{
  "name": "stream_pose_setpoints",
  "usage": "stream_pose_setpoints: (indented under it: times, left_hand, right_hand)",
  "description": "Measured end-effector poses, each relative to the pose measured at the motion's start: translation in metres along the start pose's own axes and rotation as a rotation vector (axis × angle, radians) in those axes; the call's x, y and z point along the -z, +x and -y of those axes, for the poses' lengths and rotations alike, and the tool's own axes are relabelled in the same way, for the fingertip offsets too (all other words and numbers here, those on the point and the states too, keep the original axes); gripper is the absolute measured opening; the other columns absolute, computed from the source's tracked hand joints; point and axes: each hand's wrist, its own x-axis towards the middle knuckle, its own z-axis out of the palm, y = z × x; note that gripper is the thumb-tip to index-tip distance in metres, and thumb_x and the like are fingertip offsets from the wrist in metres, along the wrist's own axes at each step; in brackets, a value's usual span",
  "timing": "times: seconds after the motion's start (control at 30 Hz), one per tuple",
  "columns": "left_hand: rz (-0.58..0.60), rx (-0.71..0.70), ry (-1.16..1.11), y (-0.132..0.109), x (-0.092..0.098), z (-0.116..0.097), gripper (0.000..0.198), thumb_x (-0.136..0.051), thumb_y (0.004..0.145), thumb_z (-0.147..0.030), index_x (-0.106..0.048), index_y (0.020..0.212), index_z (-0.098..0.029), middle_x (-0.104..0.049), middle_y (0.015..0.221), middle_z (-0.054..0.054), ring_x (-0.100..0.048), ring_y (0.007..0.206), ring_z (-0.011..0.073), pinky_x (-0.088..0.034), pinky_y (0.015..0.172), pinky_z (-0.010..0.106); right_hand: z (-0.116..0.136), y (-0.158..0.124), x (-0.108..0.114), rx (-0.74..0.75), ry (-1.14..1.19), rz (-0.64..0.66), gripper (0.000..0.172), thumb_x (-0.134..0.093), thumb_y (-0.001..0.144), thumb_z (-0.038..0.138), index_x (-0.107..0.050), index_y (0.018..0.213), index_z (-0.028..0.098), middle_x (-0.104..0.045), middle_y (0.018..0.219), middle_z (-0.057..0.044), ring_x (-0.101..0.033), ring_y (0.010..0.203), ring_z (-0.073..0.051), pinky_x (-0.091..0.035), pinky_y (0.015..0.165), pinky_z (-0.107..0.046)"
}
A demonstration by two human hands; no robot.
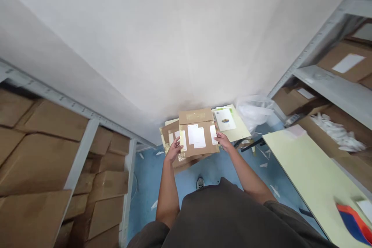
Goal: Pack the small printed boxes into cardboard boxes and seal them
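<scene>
I hold a small brown cardboard box (pixel 198 133) with white labels on its top, out in front of me above the floor. My left hand (pixel 174 149) grips its left side with fingers wrapped round the edge. On the box's right edge my right hand (pixel 223 140) is closed. Below and behind the box lie more flat brown cardboard pieces (pixel 168 131). A pale green board with a printed sheet (pixel 226 120) rests just right of the box.
Grey metal shelving (pixel 87 139) stacked with brown cartons stands on the left. More shelving (pixel 328 81) with cartons and white packing is on the right. A pale green tabletop (pixel 314 178) carries a red and blue item (pixel 353 223). Crumpled clear plastic (pixel 255 110) lies by the wall. Paper scraps litter the blue floor (pixel 148 178).
</scene>
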Motion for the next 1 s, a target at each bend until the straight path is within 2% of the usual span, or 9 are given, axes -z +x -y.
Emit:
stream_pose_setpoints:
  times: [0.13,0.27,0.4,0.53,0.67,0.8,0.9,1.0]
  left_hand:
    - [0.231,-0.013,-0.018,0.028,-0.093,-0.035,0.096,-0.088,0.072,-0.039,-0.049,0.158,-0.029,-0.068,0.131,0.013,-0.068,0.106,0.0256,-0.055,0.085,0.035]
    - [0.358,-0.075,0.049,0.049,-0.205,-0.059,0.093,-0.088,0.071,-0.037,-0.051,0.156,-0.029,-0.068,0.134,0.012,-0.067,0.112,0.0267,-0.055,0.089,0.036]
    - [0.516,-0.052,0.122,0.065,-0.322,-0.068,0.093,-0.086,0.070,-0.037,-0.051,0.156,-0.029,-0.072,0.118,0.007,-0.070,0.098,0.0222,-0.056,0.083,0.034]
    - [0.702,-0.006,0.144,0.076,-0.434,-0.068,0.089,-0.083,0.070,-0.032,-0.053,0.154,-0.027,-0.072,0.109,0.005,-0.071,0.093,0.0214,-0.056,0.081,0.033]
    - [0.883,0.037,0.200,0.085,-0.541,-0.062,0.089,-0.081,0.069,-0.029,-0.053,0.154,-0.025,-0.072,0.110,0.006,-0.070,0.094,0.0218,-0.056,0.083,0.034]
    - [1.067,0.085,0.258,0.098,-0.640,-0.053,0.091,-0.079,0.068,-0.026,-0.051,0.155,-0.024,-0.071,0.110,0.006,-0.069,0.093,0.0200,-0.056,0.080,0.031]
    - [1.186,0.097,0.321,0.113,-0.701,-0.049,0.089,-0.078,0.069,-0.025,-0.052,0.154,-0.024,-0.070,0.111,0.006,-0.069,0.093,0.0185,-0.056,0.080,0.030]
    - [1.283,0.100,0.378,0.132,-0.751,-0.047,0.087,-0.077,0.069,-0.024,-0.054,0.153,-0.026,-0.070,0.113,0.006,-0.069,0.094,0.0176,-0.057,0.081,0.029]
  right_hand:
    - [0.030,-0.038,0.091,0.085,0.105,-0.082,0.055,-0.089,0.064,0.039,-0.068,0.113,0.028,-0.077,0.102,-0.003,-0.072,0.094,-0.026,-0.057,0.080,-0.037]
    - [0.048,-0.092,0.192,0.106,0.192,-0.140,0.067,-0.088,0.062,0.030,-0.064,0.124,0.033,-0.073,0.101,0.000,-0.071,0.095,-0.024,-0.058,0.084,-0.037]
    - [0.056,-0.151,0.282,0.151,0.200,-0.283,0.066,-0.086,0.062,0.027,-0.063,0.124,0.033,-0.071,0.102,0.000,-0.070,0.095,-0.024,-0.058,0.082,-0.037]
    - [0.055,-0.213,0.354,0.181,0.219,-0.469,0.064,-0.080,0.063,0.025,-0.063,0.124,0.032,-0.069,0.098,0.001,-0.068,0.091,-0.022,-0.056,0.080,-0.035]
    - [0.044,-0.270,0.409,0.207,0.259,-0.658,0.063,-0.079,0.065,0.026,-0.063,0.125,0.032,-0.066,0.095,0.002,-0.066,0.089,-0.020,-0.054,0.079,-0.034]
    - [0.030,-0.310,0.445,0.230,0.326,-0.854,0.063,-0.080,0.065,0.028,-0.062,0.126,0.033,-0.063,0.096,0.001,-0.065,0.087,-0.020,-0.053,0.078,-0.034]
    - [0.026,-0.325,0.460,0.240,0.369,-0.968,0.062,-0.079,0.065,0.027,-0.061,0.125,0.033,-0.061,0.095,0.002,-0.064,0.087,-0.019,-0.054,0.081,-0.036]
    - [0.028,-0.327,0.469,0.234,0.387,-1.071,0.062,-0.076,0.065,0.026,-0.061,0.125,0.033,-0.059,0.094,0.002,-0.063,0.087,-0.020,-0.055,0.085,-0.038]
